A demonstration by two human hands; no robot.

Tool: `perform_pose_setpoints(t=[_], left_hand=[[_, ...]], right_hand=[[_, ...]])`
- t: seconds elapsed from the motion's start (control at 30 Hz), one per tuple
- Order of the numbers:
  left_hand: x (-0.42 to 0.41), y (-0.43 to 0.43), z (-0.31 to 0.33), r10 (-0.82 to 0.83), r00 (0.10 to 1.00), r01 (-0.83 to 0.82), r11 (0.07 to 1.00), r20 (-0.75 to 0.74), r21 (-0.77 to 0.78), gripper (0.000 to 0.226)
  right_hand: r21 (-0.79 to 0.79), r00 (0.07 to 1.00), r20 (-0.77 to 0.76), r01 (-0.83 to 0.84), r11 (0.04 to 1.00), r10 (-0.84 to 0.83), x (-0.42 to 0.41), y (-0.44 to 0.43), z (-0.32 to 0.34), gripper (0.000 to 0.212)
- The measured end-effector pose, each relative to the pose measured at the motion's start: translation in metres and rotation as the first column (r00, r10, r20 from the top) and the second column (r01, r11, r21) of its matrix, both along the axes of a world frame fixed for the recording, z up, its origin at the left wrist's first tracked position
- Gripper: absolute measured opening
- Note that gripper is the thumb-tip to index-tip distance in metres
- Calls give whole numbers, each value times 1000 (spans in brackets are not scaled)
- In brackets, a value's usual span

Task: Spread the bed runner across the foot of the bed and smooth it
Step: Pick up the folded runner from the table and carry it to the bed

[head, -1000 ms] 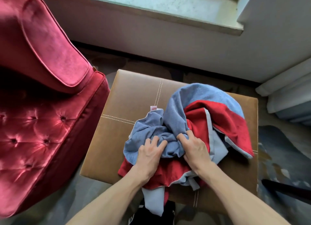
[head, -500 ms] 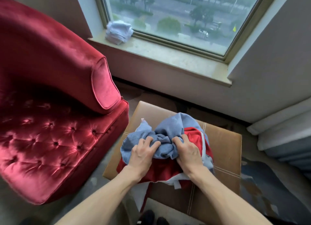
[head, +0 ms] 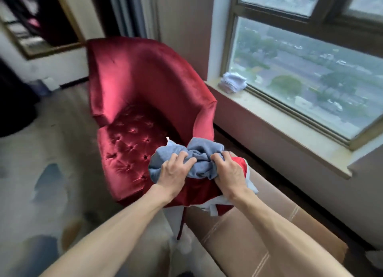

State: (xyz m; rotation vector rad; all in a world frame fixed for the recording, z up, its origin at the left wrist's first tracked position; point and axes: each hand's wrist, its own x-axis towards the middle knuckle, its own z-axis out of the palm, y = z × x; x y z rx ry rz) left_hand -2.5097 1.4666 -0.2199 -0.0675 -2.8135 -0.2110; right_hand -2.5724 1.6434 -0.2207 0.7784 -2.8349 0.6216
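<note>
Step in hand, as I read it: carry the bed runner (head: 204, 159) to the bed, which isn't in view here. The runner is a red + blue-grey wad, held up in both hands just over the near-left end of the tan ottoman (head: 269, 235), in front of the red armchair (head: 134, 90). Can't tell whether its underside touches the ottoman top.

L hand (head: 173, 172) and R hand (head: 229, 173) sit knuckles-up, fingers curled tight into the blue-grey folds, close together w/ a bunch of cloth btw them. Thumbs are hidden in the fabric.

To do it well:
- Gather the loose bits. A red strip (head: 181, 222) hangs down btw the forearms toward the floor, prob. easy to tread on or snag on the ottoman corner.
- Lift the wad clear and turn w/ it close to the body.
- At the bed, don't shake it out blind. Find one short end, pinch its two corners and let the rest drop so the length shows itself.
- Lay it across the foot and stroke from centre outward.

Orientation: it's bunched, so the true long axis can't be read. The wad itself runs approx. left-right btw the hands, blue-grey up and far, red under and near. The hanging strip points down.
</note>
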Motion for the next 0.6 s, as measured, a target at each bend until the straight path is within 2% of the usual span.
perform_pose_setpoints(t=[0.17,0.3,0.4,0.47,0.53,0.6], left_hand=[[68,-62,26,206,977,-207,978,-51,-35,47],[141,-114,39,372,928,-374,924,-34,-77,45],[201,-159,48,491,871,-491,864,-26,-113,46],[264,-200,52,621,783,-620,775,-33,-124,44],[277,-209,58,622,783,-617,778,9,-118,38],[316,-234,62,663,748,-656,745,32,-119,42]], right_hand=[[-8,976,-14,-218,976,217,31,-83,21,44],[0,915,-18,-402,915,402,77,-156,32,46],[-5,863,-12,-505,863,505,124,-216,40,41],[-3,802,-28,-596,803,596,176,-274,45,37],[15,808,5,-589,808,589,188,-289,50,35],[17,775,-10,-632,775,632,222,-326,49,33]])
